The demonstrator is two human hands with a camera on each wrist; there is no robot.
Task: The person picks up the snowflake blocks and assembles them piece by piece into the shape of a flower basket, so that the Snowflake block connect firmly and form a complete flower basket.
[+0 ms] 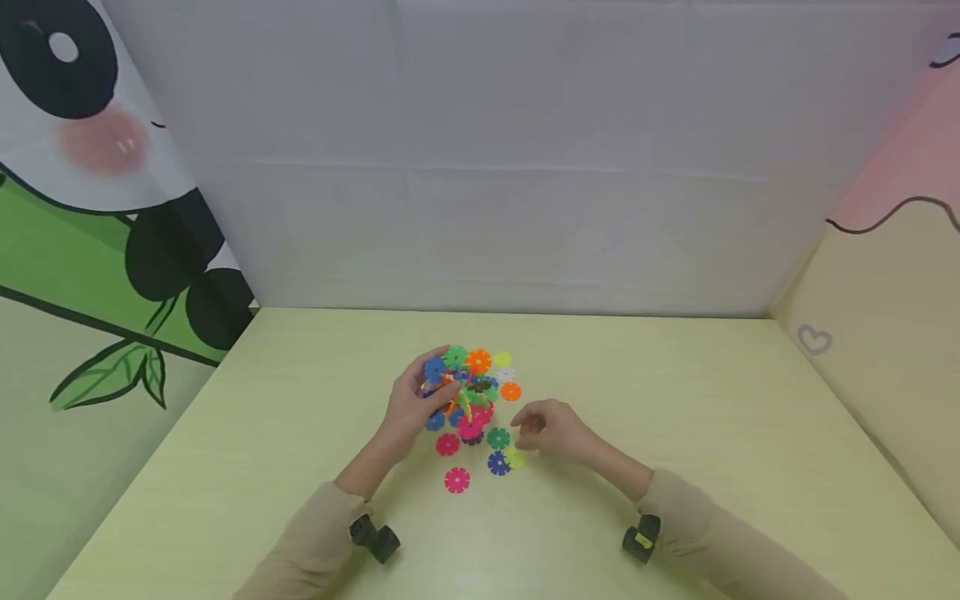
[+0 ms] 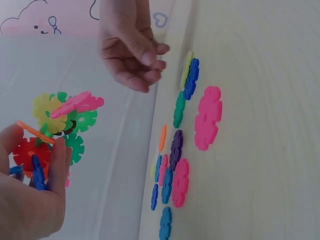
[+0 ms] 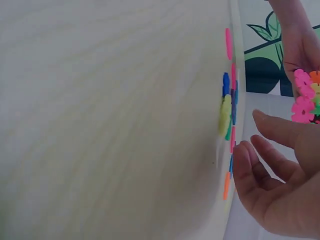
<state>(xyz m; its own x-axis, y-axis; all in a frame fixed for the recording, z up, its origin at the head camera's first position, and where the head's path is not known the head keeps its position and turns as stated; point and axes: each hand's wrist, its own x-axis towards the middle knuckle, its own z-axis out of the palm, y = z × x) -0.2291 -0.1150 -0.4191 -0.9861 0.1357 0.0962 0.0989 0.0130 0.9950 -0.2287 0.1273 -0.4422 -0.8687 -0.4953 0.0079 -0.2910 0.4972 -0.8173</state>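
Observation:
My left hand (image 1: 405,410) grips a cluster of interlocked snowflake-shaped plastic discs (image 1: 480,414), held above the table. In the left wrist view, its thumb and fingers pinch an orange disc (image 2: 34,132) seen edge-on; red, yellow, green and pink ones join it. To the right, my right hand (image 1: 557,429) hovers with fingers loosely bent, thumb apart and nothing between them, as the right wrist view confirms. Nearest below it lie a yellow disc (image 1: 516,457), a dark blue disc (image 1: 498,463) and a green disc (image 1: 498,437).
Loose discs lie flat on the pale table (image 1: 675,400), among them a pink disc (image 1: 457,480) at the front and an orange disc (image 1: 511,392) at the right. A grey-white panel (image 1: 525,167) stands behind, with printed panels at both sides.

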